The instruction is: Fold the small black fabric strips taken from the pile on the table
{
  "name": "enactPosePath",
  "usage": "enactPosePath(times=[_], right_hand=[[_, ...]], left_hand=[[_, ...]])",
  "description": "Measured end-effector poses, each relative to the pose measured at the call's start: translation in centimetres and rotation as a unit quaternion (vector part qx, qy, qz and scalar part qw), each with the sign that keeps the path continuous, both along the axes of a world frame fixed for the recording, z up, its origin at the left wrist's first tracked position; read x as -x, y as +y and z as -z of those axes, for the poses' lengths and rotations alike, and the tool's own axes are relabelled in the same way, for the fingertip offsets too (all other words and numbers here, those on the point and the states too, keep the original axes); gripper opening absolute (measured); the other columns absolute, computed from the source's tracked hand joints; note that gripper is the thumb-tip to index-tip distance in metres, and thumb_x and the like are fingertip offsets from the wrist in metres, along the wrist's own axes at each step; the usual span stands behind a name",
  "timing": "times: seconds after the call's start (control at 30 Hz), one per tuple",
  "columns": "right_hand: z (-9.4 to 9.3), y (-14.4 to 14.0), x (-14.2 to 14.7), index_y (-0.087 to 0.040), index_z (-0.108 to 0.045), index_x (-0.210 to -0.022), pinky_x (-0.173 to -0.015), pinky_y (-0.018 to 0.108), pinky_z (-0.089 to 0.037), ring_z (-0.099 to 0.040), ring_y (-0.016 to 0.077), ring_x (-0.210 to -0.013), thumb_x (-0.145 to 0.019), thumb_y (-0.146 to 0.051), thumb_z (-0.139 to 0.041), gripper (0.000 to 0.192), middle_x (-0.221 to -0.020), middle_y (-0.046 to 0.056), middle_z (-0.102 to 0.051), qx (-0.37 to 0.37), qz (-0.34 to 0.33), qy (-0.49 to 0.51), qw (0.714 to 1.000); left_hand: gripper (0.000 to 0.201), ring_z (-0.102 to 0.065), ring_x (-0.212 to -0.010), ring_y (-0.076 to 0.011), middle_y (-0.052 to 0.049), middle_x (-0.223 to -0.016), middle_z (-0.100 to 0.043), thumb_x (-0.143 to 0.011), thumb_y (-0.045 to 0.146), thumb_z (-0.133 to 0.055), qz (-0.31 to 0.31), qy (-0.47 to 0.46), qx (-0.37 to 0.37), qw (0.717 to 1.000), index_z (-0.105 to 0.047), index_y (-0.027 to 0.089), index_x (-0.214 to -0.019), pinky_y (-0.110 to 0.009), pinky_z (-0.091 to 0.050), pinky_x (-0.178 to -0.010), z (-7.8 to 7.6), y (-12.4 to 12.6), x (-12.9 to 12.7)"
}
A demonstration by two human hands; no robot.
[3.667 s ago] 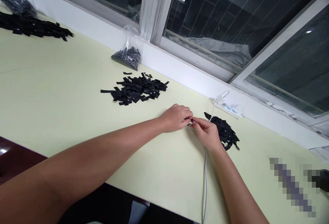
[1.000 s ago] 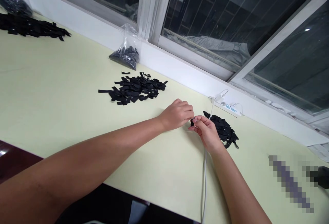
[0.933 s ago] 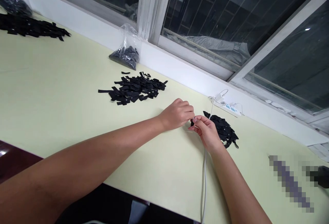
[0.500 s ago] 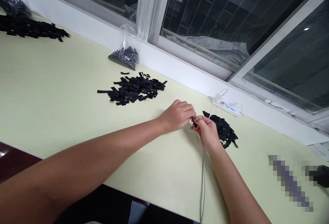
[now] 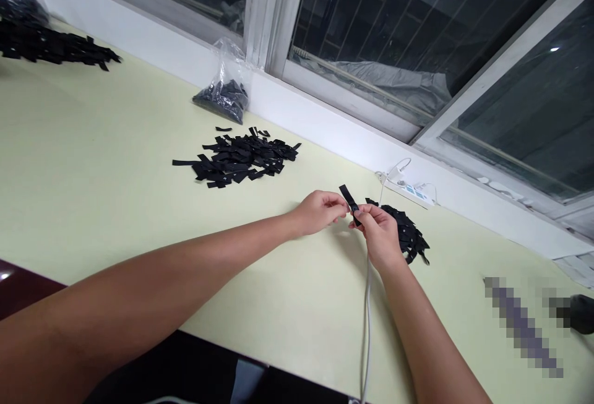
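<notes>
Pinched between the thumb and fingers of my right hand [image 5: 381, 236] is a short black fabric strip [image 5: 347, 195], its free end pointing up and left. A small shiny spot shows on the strip near my thumb. My left hand [image 5: 320, 212] is just left of the strip, fingers bent and drawn toward the thumb; whatever is between its fingertips, if anything, is too small to make out. Partly behind my right hand lies a pile of black strips [image 5: 408, 231]. A larger pile of similar strips [image 5: 245, 158] spreads farther left on the pale table [image 5: 139, 193].
A clear plastic bag [image 5: 225, 98] with dark pieces stands against the wall. More black strips [image 5: 60, 48] lie far left by another bag [image 5: 21, 2]. A white power strip [image 5: 411, 192] sits by the wall. A grey cable [image 5: 368, 323] runs under my right hand to the front edge.
My left hand has drawn slightly apart from my right. The black strip, mostly hidden between the fingers before, now stands out above my right hand.
</notes>
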State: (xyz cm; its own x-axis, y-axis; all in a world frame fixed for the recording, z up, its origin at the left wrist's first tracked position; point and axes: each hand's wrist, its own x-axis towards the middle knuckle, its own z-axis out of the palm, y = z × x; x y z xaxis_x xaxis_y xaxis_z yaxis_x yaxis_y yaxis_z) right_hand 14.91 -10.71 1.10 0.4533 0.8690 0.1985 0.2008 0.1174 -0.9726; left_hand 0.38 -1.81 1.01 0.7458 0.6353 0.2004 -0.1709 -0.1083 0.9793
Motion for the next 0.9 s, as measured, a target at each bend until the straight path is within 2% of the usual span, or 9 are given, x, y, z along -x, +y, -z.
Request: enactPosePath(times=[0.07,0.2,0.3,0.63,0.9], right_hand=[[0.0,-0.04,-0.01,-0.02,-0.064,-0.071,-0.061,0.026,-0.046,-0.052,0.0107,-0.061,-0.071,-0.034,-0.07,0.015,-0.068,-0.001,-0.06,0.008,0.002,-0.029,1.0],[0.08,-0.13,0.07,-0.019,-0.064,-0.07,-0.057,0.025,-0.041,-0.05,0.0105,-0.059,-0.072,-0.035,-0.069,0.017,-0.063,-0.001,-0.058,0.022,-0.006,-0.073,0.997],[0.11,-0.13,0.13,-0.018,-0.066,-0.071,-0.056,0.024,-0.039,-0.049,0.01,-0.058,-0.072,-0.033,-0.068,0.016,-0.063,0.0,-0.06,0.026,-0.006,-0.07,0.997],[0.32,-0.04,-0.01,-0.019,-0.067,-0.071,-0.059,0.025,-0.048,-0.049,0.0086,-0.056,-0.07,-0.031,-0.07,0.013,-0.068,-0.001,-0.063,0.028,-0.02,-0.014,0.999],[0.16,-0.13,0.27,-0.018,-0.067,-0.072,-0.057,0.024,-0.048,-0.05,0.0087,-0.056,-0.07,-0.031,-0.07,0.014,-0.066,-0.002,-0.06,0.03,-0.024,-0.034,0.999]], left_hand=[[0.01,-0.053,-0.061,-0.0094,0.001,-0.063,-0.059,-0.076,0.023,-0.061,-0.006,-0.015,0.016,1.0,-0.067,0.014,-0.074,-0.023,-0.041,-0.057,-0.04,0.15,-0.08],[0.013,-0.055,-0.062,-0.0092,-0.002,-0.069,-0.064,-0.072,0.025,-0.069,-0.009,-0.042,-0.002,0.999,-0.069,0.012,-0.075,-0.022,-0.043,-0.058,0.22,0.49,-0.26],[0.012,-0.054,-0.059,-0.0086,-0.001,-0.065,-0.064,-0.07,0.021,-0.068,-0.02,-0.019,-0.009,1.0,-0.071,0.011,-0.076,-0.021,-0.041,-0.055,0.2,0.59,-0.23],[0.012,-0.053,-0.052,-0.0076,-0.001,-0.057,-0.062,-0.07,0.019,-0.068,-0.029,0.039,0.033,0.998,-0.073,0.01,-0.076,-0.019,-0.037,-0.049,-0.2,0.71,-0.13],[0.019,-0.054,-0.054,-0.0087,-0.001,-0.06,-0.064,-0.069,0.024,-0.07,-0.043,0.032,-0.021,0.998,-0.075,0.01,-0.079,-0.02,-0.038,-0.05,0.22,0.81,-0.13]])
